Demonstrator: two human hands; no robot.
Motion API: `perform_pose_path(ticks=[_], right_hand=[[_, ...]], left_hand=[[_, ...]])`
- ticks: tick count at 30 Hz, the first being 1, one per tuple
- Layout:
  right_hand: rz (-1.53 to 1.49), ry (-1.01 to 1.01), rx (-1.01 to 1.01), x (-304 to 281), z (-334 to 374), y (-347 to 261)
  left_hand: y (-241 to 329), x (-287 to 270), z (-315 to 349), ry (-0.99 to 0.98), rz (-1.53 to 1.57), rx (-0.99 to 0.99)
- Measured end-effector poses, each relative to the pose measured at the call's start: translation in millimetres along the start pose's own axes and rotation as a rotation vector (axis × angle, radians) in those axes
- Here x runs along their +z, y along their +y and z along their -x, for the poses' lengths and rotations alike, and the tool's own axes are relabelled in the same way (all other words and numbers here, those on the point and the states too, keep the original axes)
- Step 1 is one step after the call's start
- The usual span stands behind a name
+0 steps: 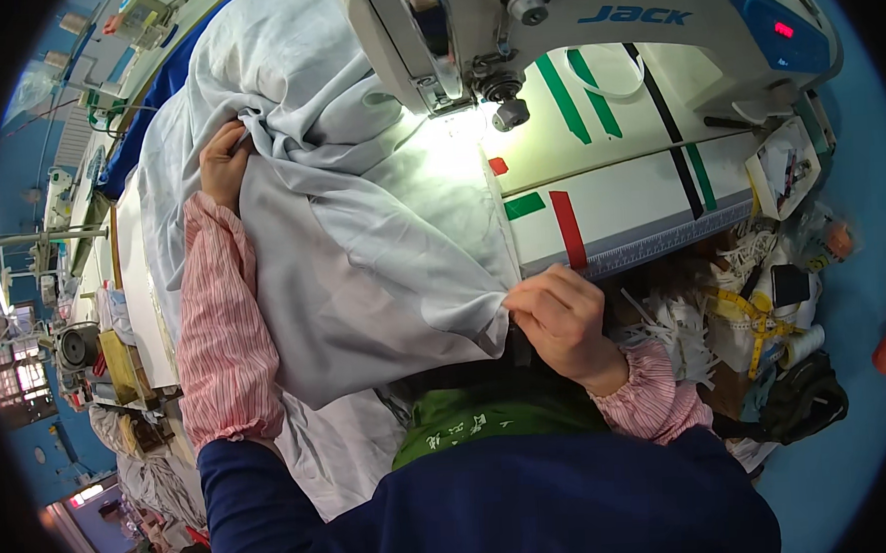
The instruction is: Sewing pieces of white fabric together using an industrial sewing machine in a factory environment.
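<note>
A large pale grey fabric piece (353, 271) spreads over the sewing table and hangs down toward my lap. My left hand (225, 168) is closed on a bunched fold of it, at the far left of the cloth. At the table's front edge, my right hand (563, 315) pinches the cloth's near right corner between thumb and fingers. Beyond both hands stands a white and blue sewing machine (610, 17), its lamp lighting the cloth below the needle area. The needle itself is lost in the glare.
Green, red and black tape strips (568, 228) mark the white table beside a ruler strip (662, 245). At the right, a small white box (784, 170) holds small items. Below it lie fabric scraps (682, 334), a yellow tape measure (756, 320) and a thread spool (803, 346).
</note>
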State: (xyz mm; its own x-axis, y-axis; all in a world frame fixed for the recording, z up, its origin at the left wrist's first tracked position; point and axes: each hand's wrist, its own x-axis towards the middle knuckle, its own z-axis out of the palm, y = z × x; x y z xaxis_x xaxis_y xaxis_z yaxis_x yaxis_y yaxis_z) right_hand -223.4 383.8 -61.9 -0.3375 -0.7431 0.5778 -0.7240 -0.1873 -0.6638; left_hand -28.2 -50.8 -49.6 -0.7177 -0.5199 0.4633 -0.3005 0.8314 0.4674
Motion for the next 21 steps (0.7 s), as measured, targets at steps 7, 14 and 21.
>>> perform_pose_path(ticks=[7,14,21], right_hand=[[0.055,-0.108,0.078,-1,-49,11],[-0.03,-0.188,0.11,9,-83,33],[-0.032,-0.322,0.228,15,-110,52]], left_hand=[[-30,3,-33,-0.062,0.053,-0.012],[-64,6,-64,-0.062,-0.003,0.021],[-100,9,-92,-0.064,0.053,0.033]])
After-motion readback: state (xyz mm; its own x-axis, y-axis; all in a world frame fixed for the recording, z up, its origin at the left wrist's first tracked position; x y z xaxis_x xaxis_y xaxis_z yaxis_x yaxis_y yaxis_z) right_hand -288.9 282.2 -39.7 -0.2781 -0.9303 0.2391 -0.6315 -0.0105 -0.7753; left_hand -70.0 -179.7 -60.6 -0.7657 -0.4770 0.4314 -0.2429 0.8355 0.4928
